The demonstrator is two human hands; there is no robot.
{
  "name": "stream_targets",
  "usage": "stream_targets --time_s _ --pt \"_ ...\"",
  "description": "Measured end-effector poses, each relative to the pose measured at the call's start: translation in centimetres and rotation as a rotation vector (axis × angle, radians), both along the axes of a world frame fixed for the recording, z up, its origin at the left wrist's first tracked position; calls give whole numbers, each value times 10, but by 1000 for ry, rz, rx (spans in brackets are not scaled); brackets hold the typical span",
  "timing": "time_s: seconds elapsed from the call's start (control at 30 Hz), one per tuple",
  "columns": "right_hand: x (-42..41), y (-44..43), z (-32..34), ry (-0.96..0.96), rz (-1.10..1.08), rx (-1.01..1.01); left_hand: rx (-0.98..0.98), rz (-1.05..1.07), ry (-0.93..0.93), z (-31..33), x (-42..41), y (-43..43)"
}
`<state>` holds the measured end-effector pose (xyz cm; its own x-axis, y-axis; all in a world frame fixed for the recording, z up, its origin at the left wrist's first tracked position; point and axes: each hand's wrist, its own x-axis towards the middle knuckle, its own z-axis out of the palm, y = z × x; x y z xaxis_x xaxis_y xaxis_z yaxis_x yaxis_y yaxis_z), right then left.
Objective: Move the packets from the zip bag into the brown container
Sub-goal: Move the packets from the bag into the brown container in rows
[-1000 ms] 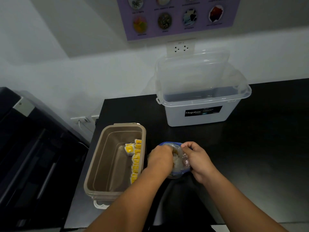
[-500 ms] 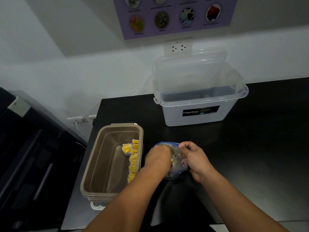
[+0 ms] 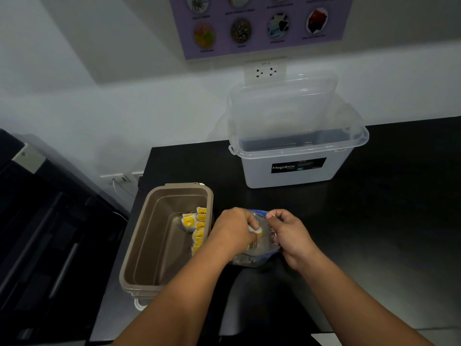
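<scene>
A clear zip bag (image 3: 264, 248) with a blue rim lies on the black counter, just right of the brown container (image 3: 139, 248). My left hand (image 3: 232, 232) reaches into the bag's mouth, its fingers closed on a yellow-and-white packet (image 3: 255, 230). My right hand (image 3: 290, 234) pinches the bag's right edge and holds it open. Several yellow packets (image 3: 195, 227) stand in a row along the container's right inner wall. The rest of the bag's contents are hidden by my hands.
A large clear Megabox bin (image 3: 296, 158) stands at the back with its lid leaning on the wall behind it. The black counter (image 3: 386, 221) stretches to the right. A dark cabinet (image 3: 37, 233) fills the left, past the counter's edge.
My left hand has shifted slightly inside the bag and a yellow packet now shows at its fingertips. My right hand keeps its hold on the bag's edge.
</scene>
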<state>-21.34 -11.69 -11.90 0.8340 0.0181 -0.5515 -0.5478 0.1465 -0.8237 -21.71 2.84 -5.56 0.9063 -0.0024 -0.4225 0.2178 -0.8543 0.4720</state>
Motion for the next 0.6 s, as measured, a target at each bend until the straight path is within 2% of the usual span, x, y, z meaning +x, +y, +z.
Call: stream_targets --time_s 0.2,0.4,0.5,0.6 --pt "2 3 3 -11 9 -48 -272 95 -149 8 3 11" --pt "4 6 4 -8 3 -58 -613 260 -123 15 2 19" --pt "6 6 5 -2 0 -39 -676 268 -99 17 0 23" --pt "6 7 5 7 0 -33 -645 272 -108 15 -1 28"
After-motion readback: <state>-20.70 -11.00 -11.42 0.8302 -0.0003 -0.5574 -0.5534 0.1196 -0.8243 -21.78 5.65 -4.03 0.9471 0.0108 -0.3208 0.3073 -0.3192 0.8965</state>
